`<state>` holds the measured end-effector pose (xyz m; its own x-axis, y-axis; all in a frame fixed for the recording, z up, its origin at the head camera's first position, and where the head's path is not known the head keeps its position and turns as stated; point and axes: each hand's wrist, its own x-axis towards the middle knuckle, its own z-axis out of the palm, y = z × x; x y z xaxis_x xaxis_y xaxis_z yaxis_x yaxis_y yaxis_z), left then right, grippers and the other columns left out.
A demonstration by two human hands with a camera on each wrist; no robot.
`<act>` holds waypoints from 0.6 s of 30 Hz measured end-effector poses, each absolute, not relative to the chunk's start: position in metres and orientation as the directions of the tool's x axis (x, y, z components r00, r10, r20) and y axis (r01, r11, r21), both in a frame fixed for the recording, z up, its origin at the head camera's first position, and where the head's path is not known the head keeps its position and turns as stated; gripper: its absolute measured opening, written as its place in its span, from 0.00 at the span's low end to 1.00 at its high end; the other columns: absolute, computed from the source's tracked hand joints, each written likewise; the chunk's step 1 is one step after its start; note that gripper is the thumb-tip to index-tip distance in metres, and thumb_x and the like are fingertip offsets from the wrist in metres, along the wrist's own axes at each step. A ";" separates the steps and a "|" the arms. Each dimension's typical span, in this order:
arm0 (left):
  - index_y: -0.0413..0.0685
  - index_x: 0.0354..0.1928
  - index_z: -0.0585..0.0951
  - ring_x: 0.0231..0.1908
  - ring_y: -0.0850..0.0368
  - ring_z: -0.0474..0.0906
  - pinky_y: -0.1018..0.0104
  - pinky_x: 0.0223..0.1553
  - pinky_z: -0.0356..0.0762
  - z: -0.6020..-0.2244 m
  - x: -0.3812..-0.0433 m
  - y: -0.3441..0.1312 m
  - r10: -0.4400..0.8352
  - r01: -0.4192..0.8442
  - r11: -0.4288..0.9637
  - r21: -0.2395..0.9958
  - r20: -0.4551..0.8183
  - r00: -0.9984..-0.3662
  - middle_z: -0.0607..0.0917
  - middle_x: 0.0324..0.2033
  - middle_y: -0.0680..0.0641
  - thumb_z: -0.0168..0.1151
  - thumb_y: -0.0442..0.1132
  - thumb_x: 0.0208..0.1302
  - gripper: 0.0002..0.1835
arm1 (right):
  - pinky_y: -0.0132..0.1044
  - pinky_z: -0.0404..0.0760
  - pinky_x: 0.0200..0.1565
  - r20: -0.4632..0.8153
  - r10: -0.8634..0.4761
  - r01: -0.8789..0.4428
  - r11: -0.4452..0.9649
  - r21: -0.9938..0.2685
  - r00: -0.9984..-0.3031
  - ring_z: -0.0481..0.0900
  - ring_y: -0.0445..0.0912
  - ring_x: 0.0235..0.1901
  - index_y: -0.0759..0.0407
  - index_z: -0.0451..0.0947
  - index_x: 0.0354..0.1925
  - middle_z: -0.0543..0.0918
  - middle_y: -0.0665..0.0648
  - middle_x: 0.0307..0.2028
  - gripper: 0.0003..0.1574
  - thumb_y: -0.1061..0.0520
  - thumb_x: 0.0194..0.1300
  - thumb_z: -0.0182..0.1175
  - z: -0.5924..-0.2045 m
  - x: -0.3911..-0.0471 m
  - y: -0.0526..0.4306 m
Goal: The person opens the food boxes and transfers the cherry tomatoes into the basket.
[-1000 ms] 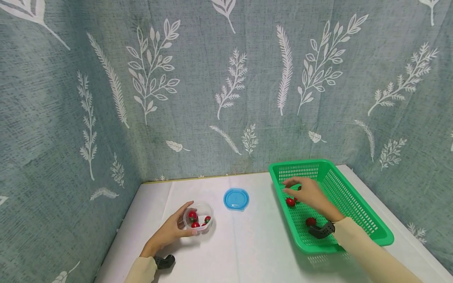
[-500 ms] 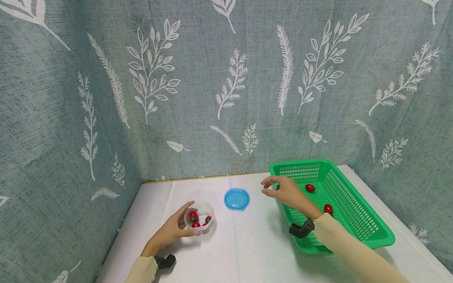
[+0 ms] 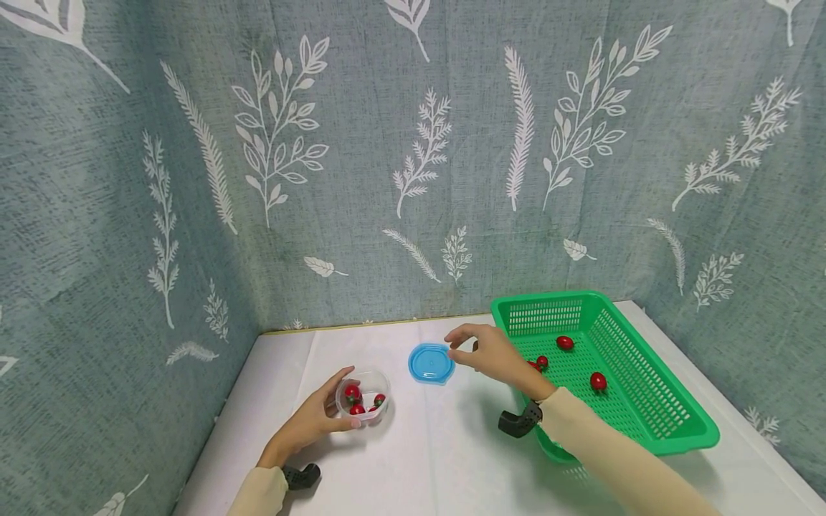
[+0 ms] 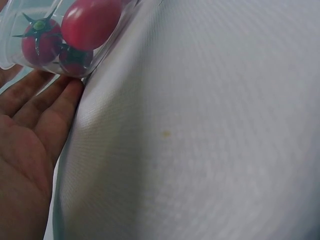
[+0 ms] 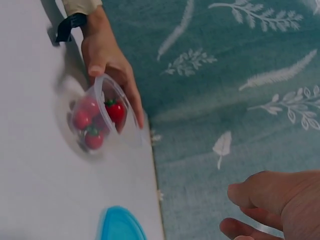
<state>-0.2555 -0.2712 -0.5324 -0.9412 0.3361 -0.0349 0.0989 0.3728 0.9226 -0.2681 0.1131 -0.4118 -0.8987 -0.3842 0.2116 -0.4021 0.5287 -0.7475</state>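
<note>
My left hand (image 3: 319, 416) holds a clear plastic tub (image 3: 363, 423) by its side, with several red cherry tomatoes (image 3: 352, 392) inside. In the left wrist view, fingers (image 4: 60, 107) lie against the tub's wall, where tomatoes (image 4: 92, 22) show through. Over the table between the tub and the green basket (image 3: 645, 373) is my right hand (image 3: 500, 355), thumb and forefinger bent toward each other. A small dark patch shows beneath these fingers, and I cannot tell whether they hold something. Several cherry tomatoes (image 3: 599, 381) lie in the basket, partly covered by the right arm.
A blue lid (image 3: 431, 363) lies on the white table (image 3: 413, 444), just left of the right hand's fingertips in the head view. Patterned grey-green cloth (image 3: 361, 179) stands behind and beside the table. The basket's raised near rim lies under the right forearm.
My right hand has moved left, out of the green basket and across the table to near the blue lid, uncovering tomatoes in the basket. The left hand and tub have stayed put.
</note>
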 end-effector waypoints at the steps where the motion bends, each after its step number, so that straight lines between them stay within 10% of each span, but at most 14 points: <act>1: 0.59 0.81 0.57 0.75 0.36 0.59 0.42 0.70 0.64 -0.532 -0.255 -0.271 0.336 0.102 0.376 0.921 -0.033 -0.941 0.62 0.76 0.37 0.83 0.45 0.53 0.58 | 0.40 0.83 0.26 0.213 -0.388 -0.405 0.526 -0.747 -0.897 0.78 0.45 0.23 0.51 0.86 0.51 0.87 0.50 0.42 0.13 0.53 0.68 0.69 -0.411 -0.268 0.110; 18: 0.59 0.81 0.57 0.76 0.37 0.56 0.44 0.71 0.62 -0.531 -0.255 -0.270 0.328 0.087 0.378 0.922 -0.045 -0.944 0.63 0.76 0.38 0.83 0.45 0.53 0.58 | 0.37 0.81 0.33 0.199 -0.465 -0.447 0.517 -0.730 -0.863 0.79 0.42 0.31 0.49 0.86 0.49 0.86 0.44 0.38 0.12 0.53 0.67 0.70 -0.421 -0.266 0.060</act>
<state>-0.2548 -0.2697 -0.5314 -0.9435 0.3282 -0.0455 0.0871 0.3781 0.9217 -0.2657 0.0603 -0.4215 -0.8628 -0.4646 0.1995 -0.4471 0.5168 -0.7301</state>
